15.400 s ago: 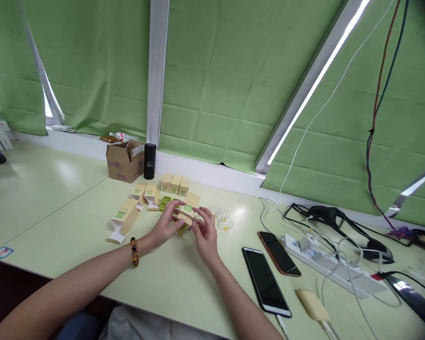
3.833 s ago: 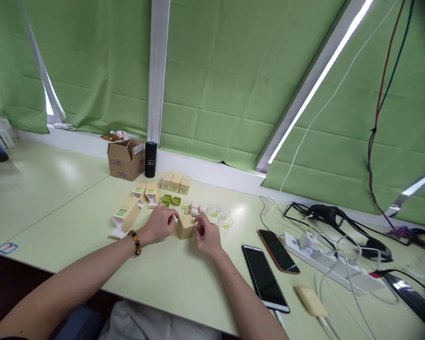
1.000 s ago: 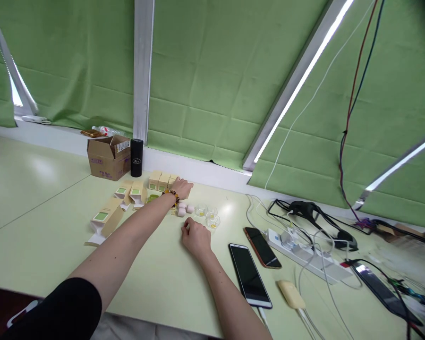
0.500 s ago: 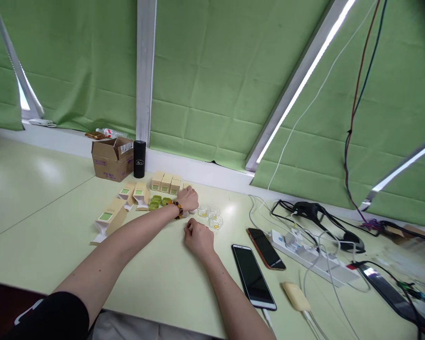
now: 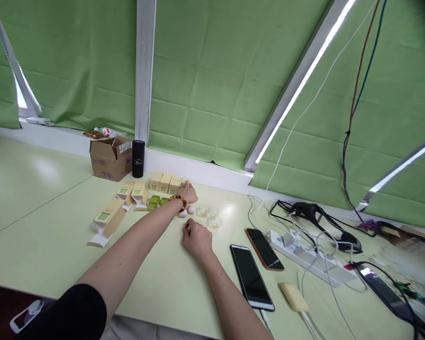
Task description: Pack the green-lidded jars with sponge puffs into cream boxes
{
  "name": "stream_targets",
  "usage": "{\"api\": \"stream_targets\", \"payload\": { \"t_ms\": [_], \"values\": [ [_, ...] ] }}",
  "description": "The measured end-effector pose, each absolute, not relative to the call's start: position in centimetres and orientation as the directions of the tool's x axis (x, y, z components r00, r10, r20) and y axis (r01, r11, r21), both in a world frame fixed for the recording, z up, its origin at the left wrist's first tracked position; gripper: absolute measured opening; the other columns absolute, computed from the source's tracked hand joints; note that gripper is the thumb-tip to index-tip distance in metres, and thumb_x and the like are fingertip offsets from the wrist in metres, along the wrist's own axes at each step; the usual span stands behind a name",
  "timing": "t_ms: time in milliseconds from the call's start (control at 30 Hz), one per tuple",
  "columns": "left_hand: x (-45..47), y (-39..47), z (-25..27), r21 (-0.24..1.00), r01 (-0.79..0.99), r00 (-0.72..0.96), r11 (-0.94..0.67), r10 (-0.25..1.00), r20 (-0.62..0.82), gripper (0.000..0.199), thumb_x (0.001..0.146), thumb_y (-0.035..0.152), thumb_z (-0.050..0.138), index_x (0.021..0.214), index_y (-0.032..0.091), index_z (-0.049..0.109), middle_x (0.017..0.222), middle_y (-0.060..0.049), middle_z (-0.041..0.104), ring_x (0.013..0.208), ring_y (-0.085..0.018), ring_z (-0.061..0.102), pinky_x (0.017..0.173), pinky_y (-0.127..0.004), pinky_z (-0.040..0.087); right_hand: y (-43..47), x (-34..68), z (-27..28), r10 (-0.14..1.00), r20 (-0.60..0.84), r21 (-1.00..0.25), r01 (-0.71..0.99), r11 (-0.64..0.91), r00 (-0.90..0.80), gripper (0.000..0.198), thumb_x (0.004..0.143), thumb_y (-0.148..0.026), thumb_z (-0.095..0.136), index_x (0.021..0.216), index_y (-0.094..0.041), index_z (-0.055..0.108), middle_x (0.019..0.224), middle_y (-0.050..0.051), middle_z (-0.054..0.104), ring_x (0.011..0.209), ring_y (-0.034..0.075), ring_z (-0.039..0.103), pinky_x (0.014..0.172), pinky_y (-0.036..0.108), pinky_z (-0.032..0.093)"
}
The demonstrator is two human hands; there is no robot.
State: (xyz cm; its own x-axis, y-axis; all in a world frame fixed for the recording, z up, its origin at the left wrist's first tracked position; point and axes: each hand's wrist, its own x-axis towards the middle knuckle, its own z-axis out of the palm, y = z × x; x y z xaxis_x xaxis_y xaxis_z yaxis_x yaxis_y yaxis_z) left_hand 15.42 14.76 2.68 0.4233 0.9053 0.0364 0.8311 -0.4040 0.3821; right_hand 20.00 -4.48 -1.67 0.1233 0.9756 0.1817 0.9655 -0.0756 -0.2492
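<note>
Table: pale, running out of view at both sides; my black sleeve covers part of its near edge.
Row: small card boxes side by side near the far edge; their label print is too small for me to read.
Right hand: near the clear cups, fingers curled inward, nothing showing in them.
Left hand: out at the row's end; its fingertips are masked, so I can't tell whether I grasp or merely touch.
End box: rightmost of the row, front behind my hand; likely light, stiff-walled yet easily dented, slightly slick, best held by opposite sides.
Pink pieces: left of the clear cups, partly covered by my left arm.
</note>
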Motion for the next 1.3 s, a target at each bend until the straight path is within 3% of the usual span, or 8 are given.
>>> {"api": "stream_targets", "payload": {
  "t_ms": [333,433,533,600,767,833,933,1300],
  "values": [
    [15.6,14.6,3.2,0.406,0.850,0.348,-0.335,0.936,0.044,0.071,0.088,0.033,0.053,0.153,0.012,0.033,0.168,-0.027,0.014,0.119,-0.038,0.064,0.088,-0.047,0.053,-4.4,20.1,-2.0,0.971,0.208,-0.248,0.967,-0.062,0.116,0.009,0.094,-0.030,0.054,0.100,-0.026,0.059,0.095,0.002,0.076,0.083,0.021,0.069,0.060,0.029,0.027],
    [15.4,13.4,4.2,0.410,0.831,0.361,-0.377,0.925,0.120,0.063,0.092,0.034,0.050,0.149,0.009,0.038,0.164,-0.029,0.025,0.112,-0.035,0.067,0.085,-0.044,0.053,-4.3,20.1,-2.0,0.973,0.199,-0.249,0.966,-0.064,0.116,0.007,0.094,-0.030,0.055,0.099,-0.026,0.059,0.095,0.002,0.076,0.083,0.021,0.070,0.060,0.028,0.027],
    [14.4,11.2,5.5,0.401,0.784,0.392,-0.473,0.879,0.270,0.041,0.101,0.030,0.035,0.133,0.015,0.054,0.143,-0.020,0.057,0.113,-0.028,0.065,0.089,-0.038,0.050,-4.3,20.1,-2.0,0.975,0.192,-0.248,0.967,-0.061,0.111,0.008,0.095,-0.030,0.055,0.101,-0.026,0.059,0.096,0.003,0.076,0.086,0.021,0.070,0.062,0.028,0.029],
    [13.2,9.2,6.2,0.384,0.752,0.418,-0.536,0.838,0.350,0.041,0.104,0.028,0.025,0.120,0.019,0.061,0.120,-0.014,0.070,0.107,-0.026,0.066,0.087,-0.037,0.048,-4.3,20.1,-1.9,0.976,0.188,-0.249,0.967,-0.058,0.107,0.009,0.095,-0.030,0.055,0.103,-0.026,0.059,0.098,0.004,0.076,0.087,0.021,0.070,0.063,0.028,0.030],
    [7.7,3.3,5.8,0.303,0.665,0.547,-0.682,0.722,0.423,0.033,0.102,0.030,0.034,0.095,0.022,0.065,0.084,-0.006,0.072,0.074,-0.021,0.064,0.070,-0.034,0.042,-4.5,19.9,-1.4,0.979,0.175,-0.245,0.967,-0.064,0.109,0.012,0.096,-0.028,0.054,0.104,-0.025,0.061,0.098,0.005,0.076,0.088,0.022,0.070,0.066,0.028,0.034],
    [5.0,1.3,4.9,0.159,0.592,0.690,-0.790,0.599,0.406,0.029,0.100,0.028,0.038,0.090,0.021,0.064,0.077,-0.006,0.070,0.067,-0.021,0.061,0.065,-0.034,0.038,-4.6,19.8,-1.3,0.979,0.172,-0.242,0.968,-0.062,0.106,0.012,0.097,-0.029,0.053,0.105,-0.026,0.061,0.099,0.005,0.076,0.089,0.022,0.070,0.066,0.028,0.034],
    [1.1,-0.3,3.3,0.050,0.604,0.755,-0.795,0.592,0.284,0.024,0.097,0.024,0.043,0.082,0.020,0.062,0.075,-0.008,0.070,0.063,-0.022,0.060,0.063,-0.034,0.035,-4.6,19.7,-1.2,0.979,0.169,-0.233,0.970,-0.074,0.115,0.011,0.097,-0.029,0.054,0.104,-0.025,0.061,0.100,0.005,0.076,0.090,0.022,0.070,0.066,0.028,0.034],
    [-2.6,0.4,0.5,0.011,0.756,0.641,-0.655,0.743,0.191,0.030,0.101,0.034,0.043,0.087,0.020,0.065,0.082,-0.011,0.074,0.073,-0.026,0.068,0.068,-0.033,0.041,-4.4,20.0,-1.5,0.980,0.157,-0.231,0.970,-0.080,0.119,0.011,0.097,-0.028,0.054,0.105,-0.025,0.061,0.098,0.004,0.075,0.087,0.020,0.069,0.063,0.028,0.030]
  ]
}}
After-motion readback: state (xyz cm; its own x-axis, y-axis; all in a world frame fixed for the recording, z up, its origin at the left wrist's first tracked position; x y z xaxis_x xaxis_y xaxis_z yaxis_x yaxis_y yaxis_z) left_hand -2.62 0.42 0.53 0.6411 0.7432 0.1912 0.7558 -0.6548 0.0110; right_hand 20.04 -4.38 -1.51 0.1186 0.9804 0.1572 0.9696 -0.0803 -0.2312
